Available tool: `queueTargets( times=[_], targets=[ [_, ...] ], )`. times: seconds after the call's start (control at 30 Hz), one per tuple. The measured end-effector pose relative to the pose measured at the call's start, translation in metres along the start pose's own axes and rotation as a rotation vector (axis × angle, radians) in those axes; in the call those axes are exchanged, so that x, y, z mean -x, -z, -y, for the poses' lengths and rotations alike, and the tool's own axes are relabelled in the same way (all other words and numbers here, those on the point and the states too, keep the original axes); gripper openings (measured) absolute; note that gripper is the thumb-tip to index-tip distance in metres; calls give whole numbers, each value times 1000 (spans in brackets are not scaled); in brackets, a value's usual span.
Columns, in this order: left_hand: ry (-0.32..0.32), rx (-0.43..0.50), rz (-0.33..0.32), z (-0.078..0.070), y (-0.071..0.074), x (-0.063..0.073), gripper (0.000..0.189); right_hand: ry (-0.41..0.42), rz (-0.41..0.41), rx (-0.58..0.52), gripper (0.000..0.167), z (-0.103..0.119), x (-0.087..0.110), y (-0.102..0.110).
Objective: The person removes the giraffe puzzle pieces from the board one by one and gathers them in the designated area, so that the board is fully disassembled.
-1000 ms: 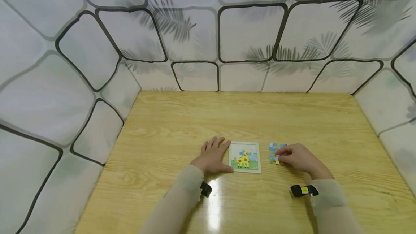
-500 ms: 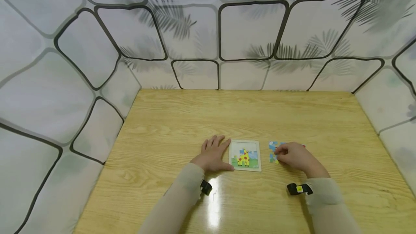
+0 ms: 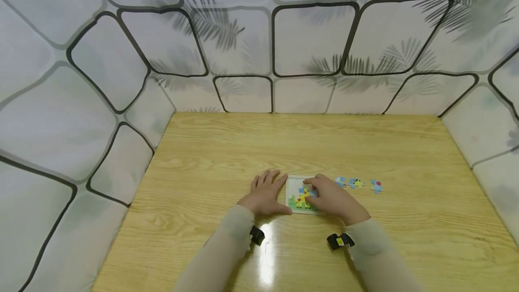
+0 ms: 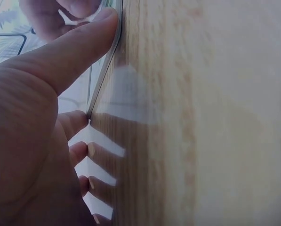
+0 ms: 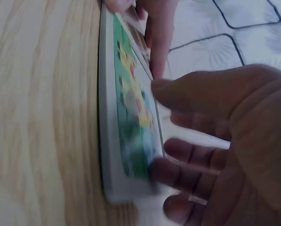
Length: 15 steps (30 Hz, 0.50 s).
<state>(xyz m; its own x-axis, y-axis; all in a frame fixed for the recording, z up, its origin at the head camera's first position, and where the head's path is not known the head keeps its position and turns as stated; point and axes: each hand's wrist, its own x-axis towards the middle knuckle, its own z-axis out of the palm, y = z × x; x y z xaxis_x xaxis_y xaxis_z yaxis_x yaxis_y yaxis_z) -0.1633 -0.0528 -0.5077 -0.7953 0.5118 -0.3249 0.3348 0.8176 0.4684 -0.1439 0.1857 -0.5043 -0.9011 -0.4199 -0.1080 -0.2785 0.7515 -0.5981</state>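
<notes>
A small puzzle board [image 3: 290, 176] with a pale frame lies on the table; its picture shows yellow giraffes on green and blue, with the upper part bare. My left hand [image 3: 262, 197] rests flat along its left edge, the thumb [image 4: 100, 30] at the near corner and the index finger at the far one. Over the right half of the board is my right hand [image 3: 336, 198], thumb and index finger apart. In the right wrist view its fingers [image 5: 168, 169] reach spread over the giraffe picture [image 5: 131, 84], and no loose piece shows between them.
To the right of the board lie loose puzzle pieces: a blue one [image 3: 339, 181], a blue and yellow one [image 3: 357, 184], and a blue one with a red spot [image 3: 376, 187]. The wooden table [image 3: 227, 148] ends at patterned cloth walls [image 3: 312, 44].
My right hand has moved left from the loose pieces to the board. The near green and blue piece is gone from its spot on the table. The left hand stays in place.
</notes>
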Motion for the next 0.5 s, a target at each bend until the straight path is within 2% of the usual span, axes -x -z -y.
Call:
queueTargets(
  times=[0.17,0.5],
  targets=[
    [-5,0,12,-1,-2,0,104,-90,36,64,61,11,-6,-7],
    [3,-6,-5,-1,-1,0,103,-131,56,76,45,20,-12,-4]
  ],
)
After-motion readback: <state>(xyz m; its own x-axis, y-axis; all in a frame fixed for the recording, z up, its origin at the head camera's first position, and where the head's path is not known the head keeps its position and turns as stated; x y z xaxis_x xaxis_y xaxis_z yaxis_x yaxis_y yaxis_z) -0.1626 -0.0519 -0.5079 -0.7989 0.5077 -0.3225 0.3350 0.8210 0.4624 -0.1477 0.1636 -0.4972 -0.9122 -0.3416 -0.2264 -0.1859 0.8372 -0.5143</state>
